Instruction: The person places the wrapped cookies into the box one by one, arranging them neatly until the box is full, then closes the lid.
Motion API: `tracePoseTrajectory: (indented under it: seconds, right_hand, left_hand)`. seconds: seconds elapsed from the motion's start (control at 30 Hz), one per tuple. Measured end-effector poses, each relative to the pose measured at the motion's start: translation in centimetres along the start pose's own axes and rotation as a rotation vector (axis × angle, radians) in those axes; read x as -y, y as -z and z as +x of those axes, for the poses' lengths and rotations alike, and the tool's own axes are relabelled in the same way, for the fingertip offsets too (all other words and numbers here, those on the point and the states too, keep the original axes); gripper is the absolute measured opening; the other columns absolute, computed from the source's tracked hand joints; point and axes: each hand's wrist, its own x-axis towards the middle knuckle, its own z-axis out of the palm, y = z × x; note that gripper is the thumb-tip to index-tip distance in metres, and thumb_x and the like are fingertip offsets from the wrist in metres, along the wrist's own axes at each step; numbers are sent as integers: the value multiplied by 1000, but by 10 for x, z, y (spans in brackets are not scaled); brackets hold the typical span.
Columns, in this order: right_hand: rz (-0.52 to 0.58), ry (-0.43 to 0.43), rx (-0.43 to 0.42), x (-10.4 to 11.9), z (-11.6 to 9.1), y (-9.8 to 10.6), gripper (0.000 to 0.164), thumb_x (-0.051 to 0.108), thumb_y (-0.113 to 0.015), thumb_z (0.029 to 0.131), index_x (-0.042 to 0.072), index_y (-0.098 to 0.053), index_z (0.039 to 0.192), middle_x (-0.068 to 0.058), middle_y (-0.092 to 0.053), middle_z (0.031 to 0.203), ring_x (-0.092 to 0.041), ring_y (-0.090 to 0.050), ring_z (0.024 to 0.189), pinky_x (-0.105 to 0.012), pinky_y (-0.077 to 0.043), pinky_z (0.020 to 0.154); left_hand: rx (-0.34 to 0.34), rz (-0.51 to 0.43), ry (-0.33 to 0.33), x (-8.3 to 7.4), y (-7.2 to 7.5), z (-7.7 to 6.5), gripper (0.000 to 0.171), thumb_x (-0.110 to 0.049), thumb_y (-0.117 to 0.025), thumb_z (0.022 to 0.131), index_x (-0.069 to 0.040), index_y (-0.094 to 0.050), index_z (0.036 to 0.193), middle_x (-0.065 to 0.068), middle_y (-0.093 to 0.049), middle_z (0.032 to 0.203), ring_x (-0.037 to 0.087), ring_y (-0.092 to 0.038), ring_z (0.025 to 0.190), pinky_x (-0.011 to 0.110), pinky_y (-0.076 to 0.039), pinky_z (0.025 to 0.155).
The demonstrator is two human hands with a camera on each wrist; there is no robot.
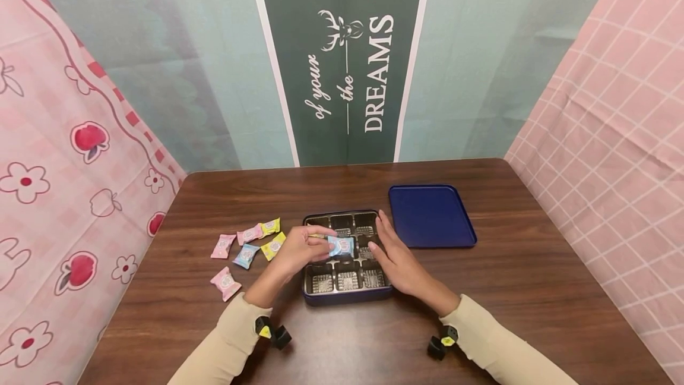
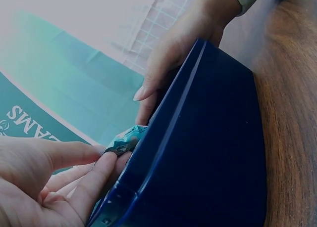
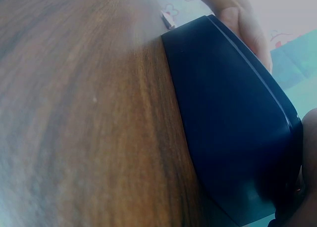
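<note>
Pinching the blue plastic-wrapped candy (image 1: 344,246), the left hand (image 1: 301,249) should lower it gently. The spread right hand (image 1: 398,261) should steady the navy rectangular box (image 1: 347,297).

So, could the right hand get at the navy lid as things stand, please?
Probably yes: the right hand rests against the navy tin, holding nothing, and the navy lid lies nearby with nothing visible between.
</note>
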Motion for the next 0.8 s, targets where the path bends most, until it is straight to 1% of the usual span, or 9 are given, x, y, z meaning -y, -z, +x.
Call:
tracePoseTrajectory:
  seconds: [0.1, 0.23, 0.3, 0.5, 0.7, 0.8]
  right_hand:
    - [8, 1, 1, 1, 0, 1, 70, 40, -43, 110, 1, -17, 161, -12, -3, 170, -31, -11, 154, -59, -21, 120]
    - [17, -4, 5, 2, -1, 2, 71, 42, -43, 109, 1, -16, 161, -6, 0, 171, -29, -10, 154, -57, -20, 121]
    - [17, -2, 6, 1, 0, 2, 70, 42, -42, 109, 1, -16, 161, -5, 0, 171, -29, -10, 154, -57, -20, 121]
    - [14, -2, 3, 1, -1, 2, 70, 41, -43, 110, 0, -17, 160, -11, -2, 170, -30, -10, 154, -58, -20, 121]
    - [14, -2, 7, 3, -1, 2, 70, 40, -42, 110, 0, -17, 160, -5, 1, 170, -29, -9, 154, -56, -19, 121]
    - [19, 2, 5, 4, -1, 3, 69, 40, -43, 110, 0, -17, 160, -8, 0, 170, -29, -9, 154, -56, -19, 121]
  left_hand:
    - [-2, 3, 0, 0, -1, 2, 32, 2, -71, 92, 11, -66, 123, 20, -75, 97, 15, -71, 87, 34, -61, 81]
    - [2, 21, 3, 0, -1, 2, 33, 3, -70, 92, 10, -66, 123, 21, -75, 98, 15, -72, 88, 35, -61, 81]
    - [5, 33, 0, -1, -1, 2, 33, 2, -70, 92, 10, -65, 124, 22, -75, 98, 16, -72, 89, 35, -61, 82]
    - [28, 51, -11, 0, -1, 1, 36, 1, -70, 93, 11, -64, 127, 21, -75, 98, 19, -72, 94, 36, -60, 84]
    - [60, 36, -19, -1, -1, 0, 36, 1, -68, 95, 12, -63, 128, 26, -72, 106, 22, -72, 98, 37, -59, 85]
    - [66, 22, -27, -1, 0, 0, 35, 0, -68, 95, 13, -63, 127, 28, -71, 108, 23, -73, 97, 35, -59, 84]
